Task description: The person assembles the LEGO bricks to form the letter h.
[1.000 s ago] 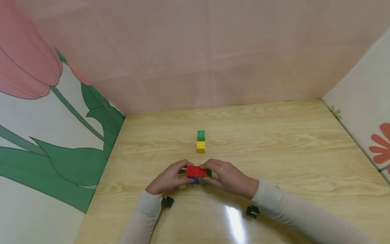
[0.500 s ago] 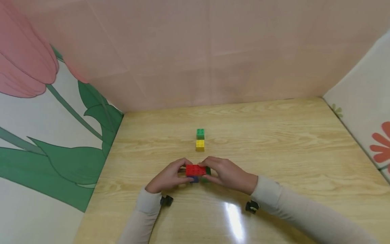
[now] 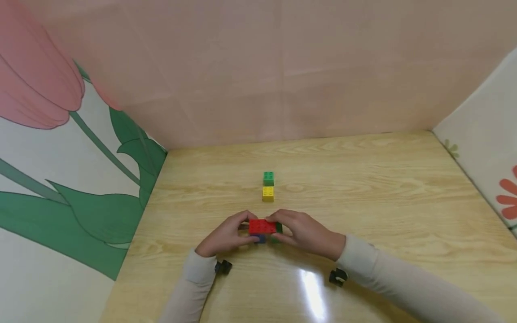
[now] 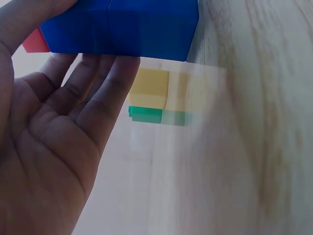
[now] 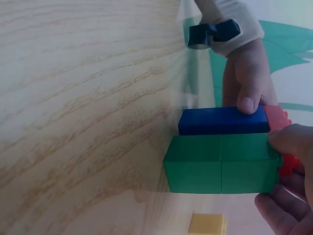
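A red brick (image 3: 261,226) lies across the top of a blue brick stack (image 5: 222,121), which stands upright on the table. Beside it, close to or touching it, is a green brick stack (image 5: 220,164) of two bricks; whether the red brick also rests on it I cannot tell. My left hand (image 3: 228,233) grips the upper part of the blue stack, thumb on the near side and fingers behind. With thumb and fingers, my right hand (image 3: 304,235) pinches the red brick's right end, next to the green stack's top. Its fingertips are partly hidden.
Farther back on the wooden table (image 3: 363,179), a yellow brick (image 3: 268,194) stands just in front of a green brick (image 3: 268,178). A pink cloth wall (image 3: 282,80) rises behind the table, with printed panels at both sides.
Both hands keep their hold and the bricks stay in place. Only the head view shifts slightly.
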Motion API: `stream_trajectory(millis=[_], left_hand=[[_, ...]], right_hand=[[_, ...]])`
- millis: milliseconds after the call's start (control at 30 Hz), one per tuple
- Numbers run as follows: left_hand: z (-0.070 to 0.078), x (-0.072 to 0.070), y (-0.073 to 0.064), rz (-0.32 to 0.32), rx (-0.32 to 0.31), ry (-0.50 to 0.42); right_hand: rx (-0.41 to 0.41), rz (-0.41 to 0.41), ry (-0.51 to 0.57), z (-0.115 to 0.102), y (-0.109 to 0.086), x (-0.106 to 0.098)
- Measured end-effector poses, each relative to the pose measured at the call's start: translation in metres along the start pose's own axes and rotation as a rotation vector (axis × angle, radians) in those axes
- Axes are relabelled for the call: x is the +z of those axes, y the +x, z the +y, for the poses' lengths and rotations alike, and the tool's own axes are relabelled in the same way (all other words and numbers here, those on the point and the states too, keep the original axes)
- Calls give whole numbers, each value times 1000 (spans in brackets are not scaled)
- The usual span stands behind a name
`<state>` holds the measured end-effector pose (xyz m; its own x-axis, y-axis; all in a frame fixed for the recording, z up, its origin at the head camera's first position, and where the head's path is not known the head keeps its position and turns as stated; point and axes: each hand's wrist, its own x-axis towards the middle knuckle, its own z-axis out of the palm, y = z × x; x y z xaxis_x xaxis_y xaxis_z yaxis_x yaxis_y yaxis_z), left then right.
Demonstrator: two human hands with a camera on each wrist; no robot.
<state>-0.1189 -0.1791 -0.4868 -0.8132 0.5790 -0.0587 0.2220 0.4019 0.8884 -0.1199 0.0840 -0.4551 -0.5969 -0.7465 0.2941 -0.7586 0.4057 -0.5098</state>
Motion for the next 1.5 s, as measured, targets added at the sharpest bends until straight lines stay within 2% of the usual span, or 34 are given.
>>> stream_trajectory(millis=[233,533,967,1300,1500], left_hand=[[0,-2,2,2,16,14],[-3,0,1,8,41,57],[-1,0,1,8,31,40],[-4,-1,1,9,62,32],[-5,-1,3,8,66,34]], right_hand=[[-14,17,-8,-1,0,-2],[11,-4,-21,-1,-1,-1],[9,35,-9,2,-2,3],[-26,53,-4,4,-2,2],[-4,69,15,4,-1,-4]])
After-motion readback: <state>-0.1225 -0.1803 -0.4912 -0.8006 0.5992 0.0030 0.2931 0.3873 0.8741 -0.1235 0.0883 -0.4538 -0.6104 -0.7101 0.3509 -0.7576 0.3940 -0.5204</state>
